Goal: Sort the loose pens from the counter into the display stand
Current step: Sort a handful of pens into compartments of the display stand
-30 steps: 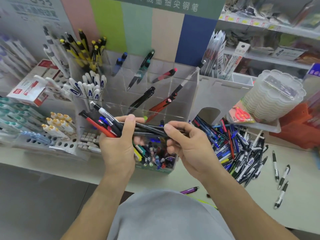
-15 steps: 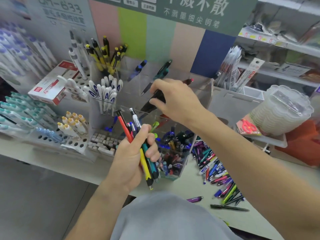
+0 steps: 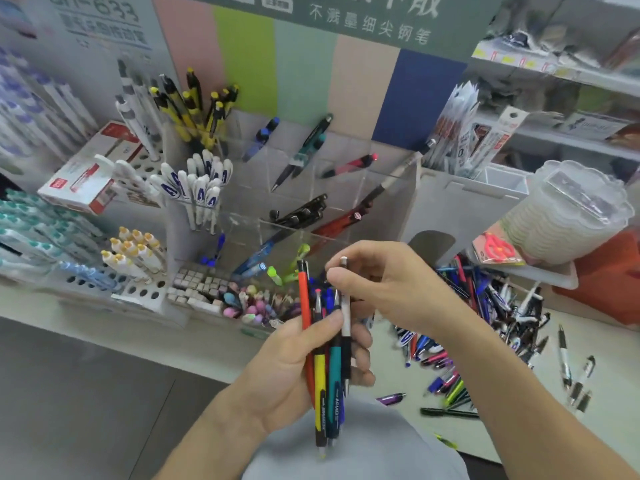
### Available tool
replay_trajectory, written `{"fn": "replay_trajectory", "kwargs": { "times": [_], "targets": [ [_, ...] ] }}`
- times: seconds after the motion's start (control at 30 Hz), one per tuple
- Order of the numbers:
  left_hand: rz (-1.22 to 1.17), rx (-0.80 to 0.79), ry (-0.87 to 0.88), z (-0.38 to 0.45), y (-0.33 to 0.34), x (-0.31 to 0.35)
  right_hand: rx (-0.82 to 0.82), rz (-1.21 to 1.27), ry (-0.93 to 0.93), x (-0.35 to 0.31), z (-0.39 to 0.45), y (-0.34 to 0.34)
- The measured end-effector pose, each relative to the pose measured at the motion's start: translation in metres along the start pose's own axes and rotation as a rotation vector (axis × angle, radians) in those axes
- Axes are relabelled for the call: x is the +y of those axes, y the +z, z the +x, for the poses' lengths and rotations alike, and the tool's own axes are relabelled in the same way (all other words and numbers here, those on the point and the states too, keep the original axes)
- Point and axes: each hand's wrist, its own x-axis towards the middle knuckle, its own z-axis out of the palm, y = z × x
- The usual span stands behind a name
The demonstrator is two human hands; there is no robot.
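Note:
My left hand (image 3: 294,362) grips an upright bundle of pens (image 3: 327,368): orange, yellow, teal, blue and a white one. My right hand (image 3: 384,285) pinches the top of the white pen (image 3: 345,306) in that bundle. Behind my hands stands the clear acrylic display stand (image 3: 388,202) with slanted compartments; black pens (image 3: 304,211), a red pen (image 3: 341,221), a teal pen (image 3: 304,150) and a blue one (image 3: 261,138) lie in them. A heap of loose pens (image 3: 485,317) covers the counter to the right.
White-capped pens (image 3: 201,188) and yellow-black pens (image 3: 194,102) stand at the left of the display stand. A peg rack with yellow-tipped pens (image 3: 133,254) sits on the left. A stack of clear plastic boxes (image 3: 568,216) stands at the right. A few pens (image 3: 575,372) lie apart on the counter.
My right hand has left the display stand's compartment, where the black pen now lies, and come down to the bundle. It now pinches the white pen's top. My left hand tilted the bundle upright.

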Motion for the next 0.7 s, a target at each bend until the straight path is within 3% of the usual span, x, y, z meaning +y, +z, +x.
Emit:
{"fn": "replay_trajectory", "kwargs": {
  "times": [0.13, 0.27, 0.43, 0.57, 0.7],
  "targets": [
    [0.047, 0.038, -0.045, 0.003, 0.002, -0.008, 0.026, -0.003, -0.008, 0.006, -0.012, -0.024],
    [0.135, 0.054, -0.032, 0.007, 0.002, -0.015, -0.203, 0.028, 0.091, 0.014, -0.022, -0.026],
    [0.175, 0.031, -0.047, 0.007, -0.005, -0.018, -0.152, 0.107, 0.139, 0.022, -0.023, -0.018],
    [0.213, -0.065, -0.079, 0.003, -0.011, -0.017, -0.259, -0.038, 0.144, 0.022, -0.023, -0.014],
    [0.267, 0.031, -0.066, 0.003, -0.012, -0.019, -0.256, -0.040, 0.168, 0.024, -0.024, -0.013]
  ]
}}
